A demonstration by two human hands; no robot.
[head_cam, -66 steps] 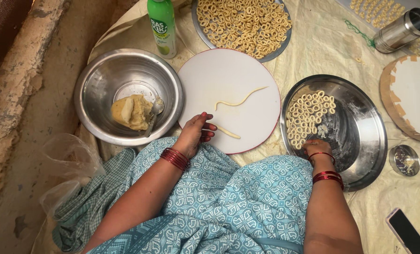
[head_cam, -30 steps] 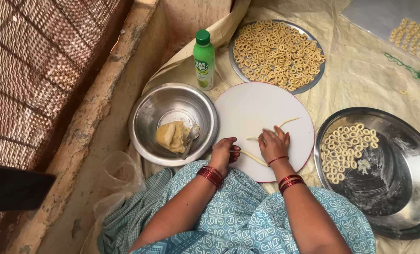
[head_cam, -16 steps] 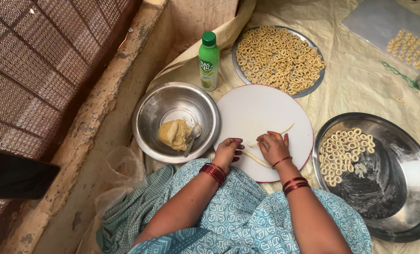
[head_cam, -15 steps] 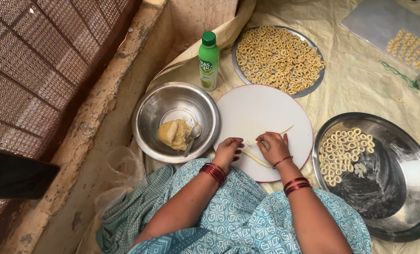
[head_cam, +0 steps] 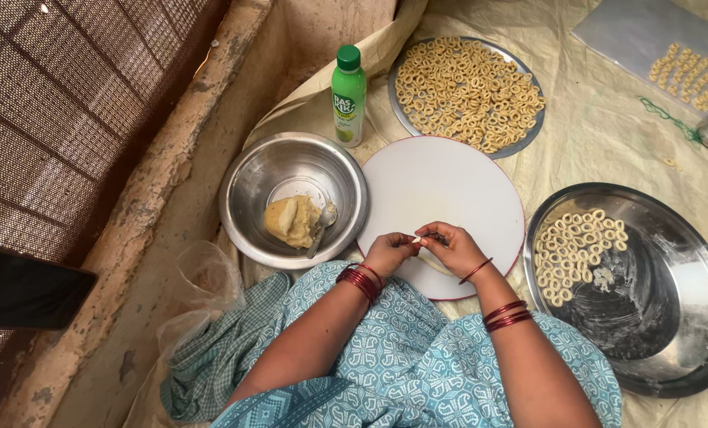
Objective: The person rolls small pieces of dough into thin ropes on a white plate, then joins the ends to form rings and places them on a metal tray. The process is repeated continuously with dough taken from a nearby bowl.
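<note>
Pinched between both hands (head_cam: 425, 247), dough strip (head_cam: 417, 238) mostly hidden.

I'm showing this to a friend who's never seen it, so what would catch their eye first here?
Probably the two hands meeting over the white round board: the left hand and right hand pinch a small piece of dough between their fingertips. Next, the plate heaped with dough rings behind the board, and the steel bowl holding a dough lump at the left.
</note>
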